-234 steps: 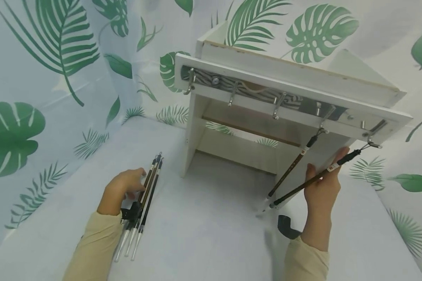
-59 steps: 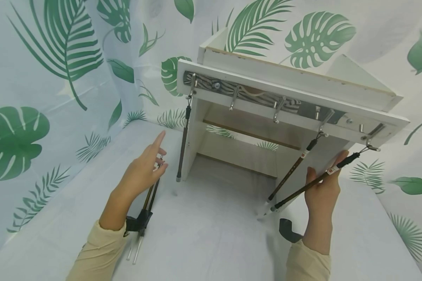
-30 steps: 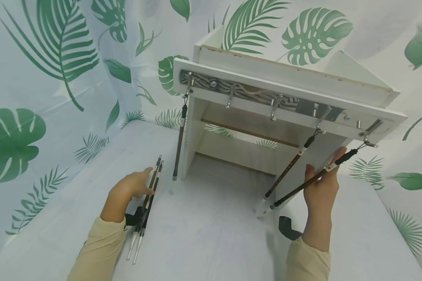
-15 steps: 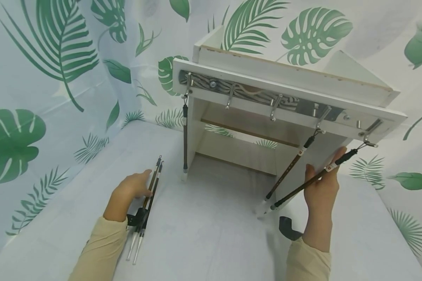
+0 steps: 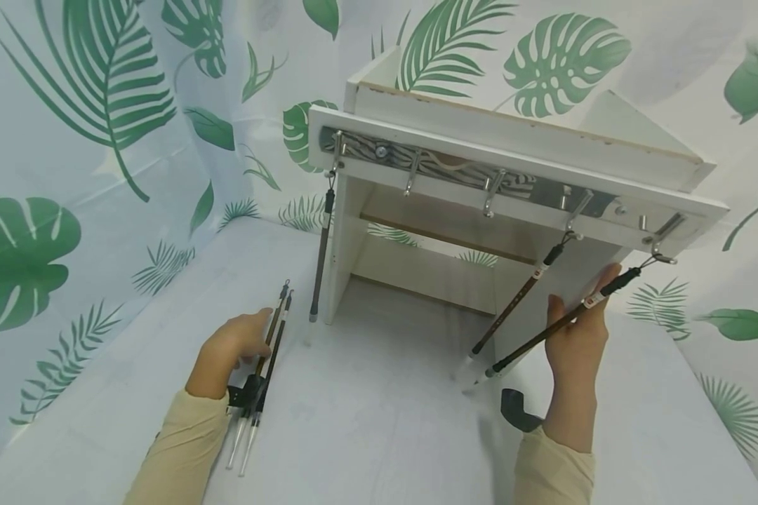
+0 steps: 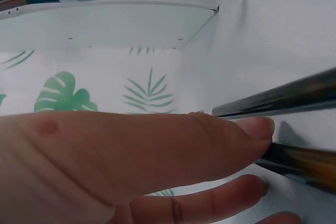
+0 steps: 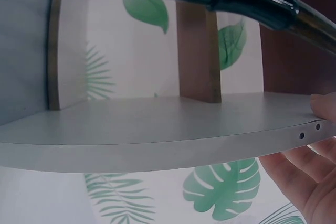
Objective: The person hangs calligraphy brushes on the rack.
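Observation:
Two calligraphy brushes lie side by side on the white surface at the left. My left hand (image 5: 232, 344) pinches the left calligraphy brush (image 5: 275, 319) between thumb and fingers; the right-hand brush (image 5: 279, 335) lies beside it. Both have clear caps toward me. My right hand (image 5: 577, 351) grips the right side panel (image 7: 157, 156) of a white shelf unit (image 5: 530, 144), thumb inside and fingers outside. Three brushes hang by loops from its metal hooks: one brush (image 5: 321, 259) on the leftmost hook, another brush (image 5: 518, 303) and a third brush (image 5: 543, 335) on the two rightmost hooks.
Two middle hooks, a left-hand hook (image 5: 413, 173) and a right-hand hook (image 5: 493, 193), carry nothing. Leaf-printed cloth (image 5: 101, 231) stands behind and at the sides. The white surface (image 5: 385, 421) runs under the shelf and toward me.
One of three lying brushes now hangs on the leftmost hook and swings slightly. My left hand has come back from there down to the two lying brushes. My right hand has stayed put.

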### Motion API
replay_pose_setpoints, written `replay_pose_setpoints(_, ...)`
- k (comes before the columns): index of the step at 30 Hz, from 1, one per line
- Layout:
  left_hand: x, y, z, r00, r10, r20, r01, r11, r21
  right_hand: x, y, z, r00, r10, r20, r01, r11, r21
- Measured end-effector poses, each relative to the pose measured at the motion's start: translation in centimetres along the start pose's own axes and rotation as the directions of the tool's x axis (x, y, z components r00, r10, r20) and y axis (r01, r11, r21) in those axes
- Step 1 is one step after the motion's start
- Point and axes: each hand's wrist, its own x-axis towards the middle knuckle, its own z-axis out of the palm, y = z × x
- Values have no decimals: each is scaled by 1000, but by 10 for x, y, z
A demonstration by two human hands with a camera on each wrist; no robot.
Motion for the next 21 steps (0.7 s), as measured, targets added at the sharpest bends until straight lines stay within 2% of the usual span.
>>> replay_pose_setpoints(8, 2, -1, 1, 1000, 9, -5, -9, 1000, 6, 1, 2, 0, 999, -45, -19, 45, 999, 11)
replay_pose_setpoints(16, 2, -1, 3, 1000, 5, -6, -5, 1000, 9, 1, 2, 1, 999, -34, -17, 34, 999, 1)
replay_pose_setpoints(21, -3, -5, -5, 999, 43, -31, -43, 999, 16, 0, 1, 0, 1000, -25, -11, 24, 1000, -6)
